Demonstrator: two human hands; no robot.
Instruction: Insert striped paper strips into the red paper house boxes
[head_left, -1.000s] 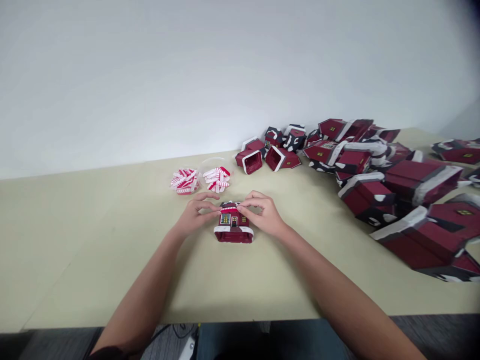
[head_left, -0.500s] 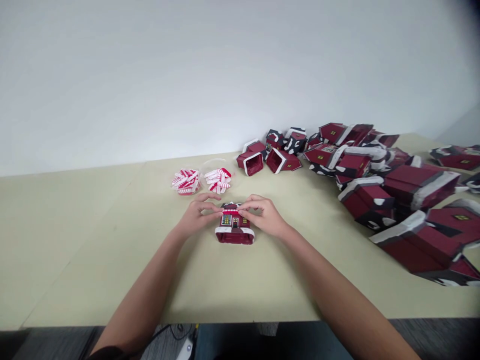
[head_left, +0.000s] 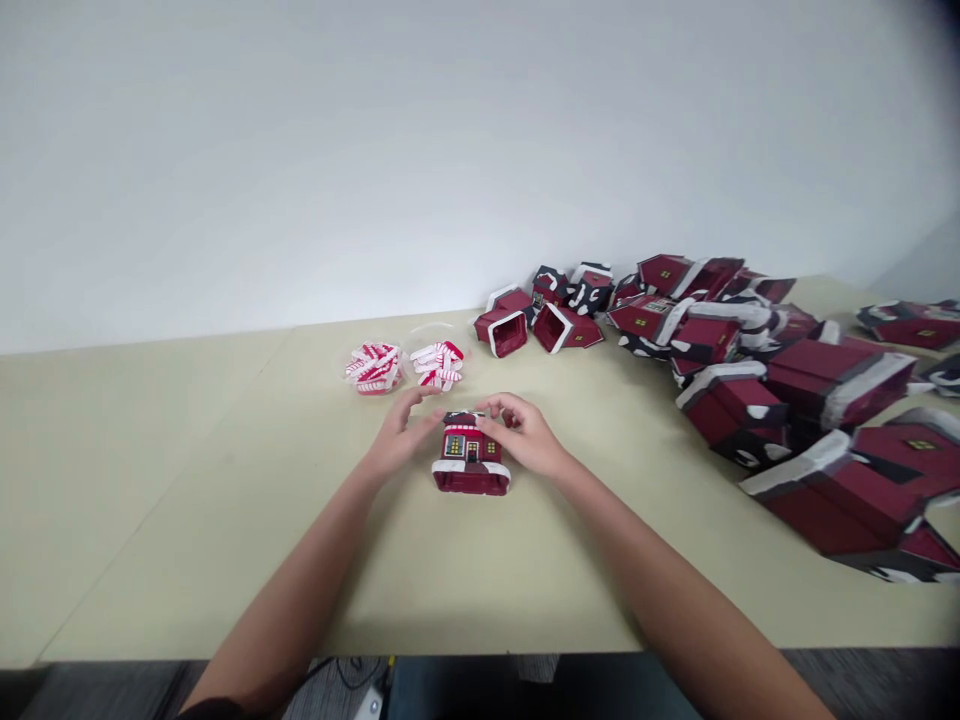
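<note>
1. The small house [head_left: 472, 466] lies on its back on the tabletop [head_left: 480, 575], between the two hands; its back and part of its roof's right end are hidden.
2. Its red-and-white strip [head_left: 460, 429], under the roof edge, is covered less than half a second ago, when fingertips of both hands were at it; whether it is fixed there is hard to tell.
3. The front is dark red, with yellow-paned windows, a dark door, a white-dabbed dark roof and a white-rimmed open base facing the wearer.
4. The left hand [head_left: 400, 437] has its grip spread, thumb by the roof's left end; contact is unclear.
5. The right hand [head_left: 523, 434] bends around the roof's right end, thumb in front; I cannot tell whether its grip has hold.
6. Beyond stand a clear tub [head_left: 374, 368] of striped pieces and, beside it, more striped pieces [head_left: 438, 364].
7. Rightward, similar houses [head_left: 832, 375] are heaped, some cut off by the frame.
</note>
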